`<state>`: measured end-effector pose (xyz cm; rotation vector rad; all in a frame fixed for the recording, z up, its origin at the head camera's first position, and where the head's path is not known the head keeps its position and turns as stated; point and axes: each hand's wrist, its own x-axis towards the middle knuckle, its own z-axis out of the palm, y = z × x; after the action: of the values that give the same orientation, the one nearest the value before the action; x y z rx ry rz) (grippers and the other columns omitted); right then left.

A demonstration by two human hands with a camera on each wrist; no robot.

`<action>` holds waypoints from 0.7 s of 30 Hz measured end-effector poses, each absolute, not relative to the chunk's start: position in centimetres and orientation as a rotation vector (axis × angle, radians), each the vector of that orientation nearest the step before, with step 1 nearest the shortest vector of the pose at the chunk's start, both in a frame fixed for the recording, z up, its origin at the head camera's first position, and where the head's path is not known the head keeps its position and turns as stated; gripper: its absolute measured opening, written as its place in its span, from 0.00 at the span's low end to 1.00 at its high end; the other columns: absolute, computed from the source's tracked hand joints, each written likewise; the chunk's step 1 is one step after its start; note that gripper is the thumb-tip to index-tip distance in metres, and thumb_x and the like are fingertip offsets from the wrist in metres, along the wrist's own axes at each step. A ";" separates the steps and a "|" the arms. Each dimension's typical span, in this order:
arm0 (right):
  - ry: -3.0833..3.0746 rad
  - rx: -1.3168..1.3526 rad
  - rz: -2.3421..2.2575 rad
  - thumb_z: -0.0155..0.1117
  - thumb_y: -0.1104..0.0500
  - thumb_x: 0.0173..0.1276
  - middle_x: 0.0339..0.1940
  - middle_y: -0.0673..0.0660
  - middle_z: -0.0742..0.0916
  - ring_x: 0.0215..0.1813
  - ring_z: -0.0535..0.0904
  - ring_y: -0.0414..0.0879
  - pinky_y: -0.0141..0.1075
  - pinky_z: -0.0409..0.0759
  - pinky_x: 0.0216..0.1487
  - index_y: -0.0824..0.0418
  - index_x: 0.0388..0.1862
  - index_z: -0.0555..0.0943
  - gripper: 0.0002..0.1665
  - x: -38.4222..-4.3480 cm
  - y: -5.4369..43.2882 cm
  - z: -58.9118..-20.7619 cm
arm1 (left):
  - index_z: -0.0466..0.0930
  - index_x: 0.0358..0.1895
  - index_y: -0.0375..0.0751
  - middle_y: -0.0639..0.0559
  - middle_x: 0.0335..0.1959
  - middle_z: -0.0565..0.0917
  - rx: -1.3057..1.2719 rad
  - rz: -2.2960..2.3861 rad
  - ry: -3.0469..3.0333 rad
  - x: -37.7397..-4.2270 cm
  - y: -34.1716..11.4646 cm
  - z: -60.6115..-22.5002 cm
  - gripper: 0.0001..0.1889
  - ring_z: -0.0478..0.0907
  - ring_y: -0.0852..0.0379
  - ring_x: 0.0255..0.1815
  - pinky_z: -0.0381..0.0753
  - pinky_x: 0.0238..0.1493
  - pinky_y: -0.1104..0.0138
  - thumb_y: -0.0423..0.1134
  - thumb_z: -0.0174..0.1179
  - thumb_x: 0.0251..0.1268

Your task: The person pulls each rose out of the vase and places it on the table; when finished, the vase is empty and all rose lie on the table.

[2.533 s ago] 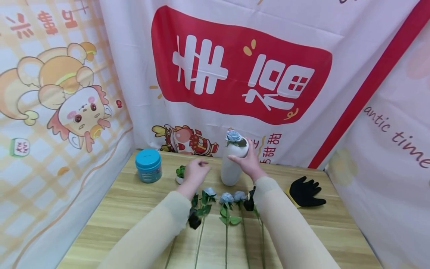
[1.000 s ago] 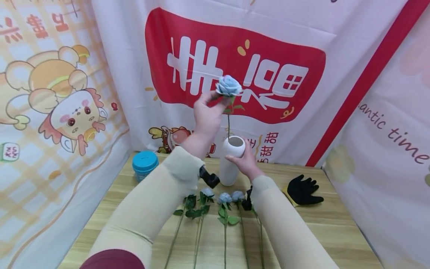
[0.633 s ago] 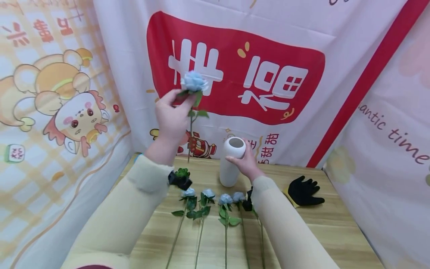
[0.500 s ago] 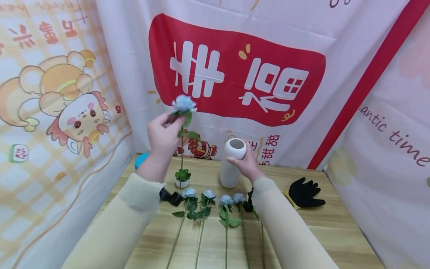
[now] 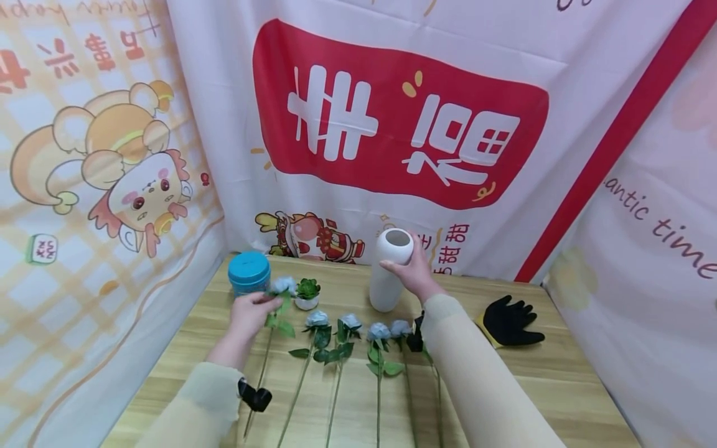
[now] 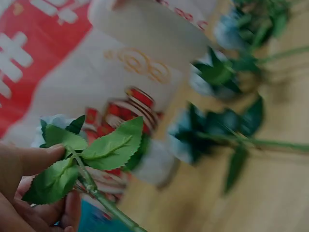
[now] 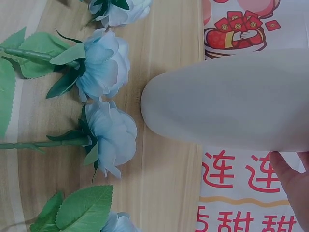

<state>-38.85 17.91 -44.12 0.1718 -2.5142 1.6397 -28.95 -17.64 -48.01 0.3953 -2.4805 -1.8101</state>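
Note:
My left hand (image 5: 249, 320) pinches a light blue artificial rose (image 5: 284, 286) just below its bloom, low over the left part of the table. Its stem points down toward the near edge; in the left wrist view, thumb and fingers close round the green stem (image 6: 104, 203) among the leaves. At the back middle, my right hand (image 5: 411, 267) grips the upper side of a tall white vase (image 5: 385, 283), which stands upright. No flower shows in its dark mouth. Several more blue roses (image 5: 378, 333) lie side by side in front of it, stems toward me.
A blue-lidded jar (image 5: 249, 270) stands at the back left, partly behind the left hand. Beside it is a small potted succulent (image 5: 307, 292). A black work glove (image 5: 510, 320) lies at the right. Printed cloths (image 5: 336, 205) hang round the wooden table (image 5: 538, 386).
The rose stood in the vase at first; my left hand has lifted it out, carried it left and lowered it toward the table. My right hand has stayed on the vase.

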 end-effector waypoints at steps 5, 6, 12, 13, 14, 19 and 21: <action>-2.500 0.176 1.647 0.79 0.53 0.56 0.68 0.54 0.71 0.67 0.69 0.54 0.54 0.69 0.65 0.45 0.79 0.50 0.60 -38.6 17.9 -43.9 | 0.84 0.46 0.28 0.35 0.51 0.81 0.535 -1.794 -2.651 -29.5 -18.8 -52.7 0.16 0.76 0.42 0.48 0.77 0.42 0.57 0.40 0.66 0.64; -2.498 0.180 1.645 0.79 0.53 0.56 0.68 0.54 0.71 0.67 0.69 0.54 0.53 0.70 0.65 0.45 0.79 0.51 0.60 -38.6 17.8 -44.0 | 0.84 0.46 0.29 0.35 0.51 0.80 0.559 -1.790 -2.665 -29.6 -18.9 -53.2 0.16 0.76 0.42 0.48 0.77 0.42 0.57 0.40 0.66 0.64; -2.499 0.192 1.641 0.79 0.53 0.56 0.67 0.52 0.71 0.66 0.70 0.52 0.53 0.70 0.65 0.44 0.78 0.52 0.59 -38.6 17.6 -44.1 | 0.83 0.45 0.25 0.30 0.54 0.78 0.586 -1.752 -2.692 -29.7 -19.3 -54.9 0.15 0.74 0.37 0.52 0.76 0.50 0.50 0.36 0.64 0.63; -2.499 0.192 1.643 0.79 0.53 0.55 0.67 0.52 0.72 0.66 0.70 0.52 0.53 0.70 0.65 0.44 0.78 0.52 0.59 -38.7 17.6 -44.1 | 0.83 0.46 0.24 0.29 0.54 0.78 0.581 -1.741 -2.699 -29.6 -19.3 -55.0 0.15 0.74 0.36 0.54 0.75 0.52 0.49 0.36 0.63 0.64; -2.498 0.192 1.645 0.80 0.53 0.55 0.67 0.52 0.72 0.66 0.70 0.53 0.54 0.70 0.65 0.44 0.78 0.52 0.59 -38.7 17.5 -44.1 | 0.82 0.47 0.24 0.29 0.54 0.78 0.573 -1.730 -2.704 -29.6 -19.3 -55.1 0.16 0.73 0.34 0.55 0.75 0.54 0.48 0.36 0.63 0.64; -2.506 0.174 1.659 0.80 0.53 0.55 0.68 0.53 0.71 0.67 0.69 0.54 0.54 0.69 0.65 0.46 0.78 0.50 0.61 -38.6 17.6 -43.4 | 0.80 0.53 0.25 0.28 0.58 0.76 0.546 -1.699 -2.730 -29.7 -19.2 -55.3 0.20 0.71 0.32 0.59 0.72 0.58 0.46 0.40 0.63 0.66; -2.514 0.171 1.677 0.80 0.54 0.56 0.68 0.55 0.71 0.68 0.68 0.55 0.54 0.68 0.66 0.48 0.78 0.50 0.61 -38.6 17.8 -42.9 | 0.79 0.56 0.25 0.28 0.60 0.75 0.532 -1.707 -2.731 -29.9 -19.2 -55.1 0.23 0.70 0.33 0.60 0.72 0.59 0.46 0.42 0.63 0.67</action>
<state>-38.59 17.81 -42.94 0.1715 -2.5141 1.6772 -29.88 -19.17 -55.12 0.5320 -2.7314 -1.7066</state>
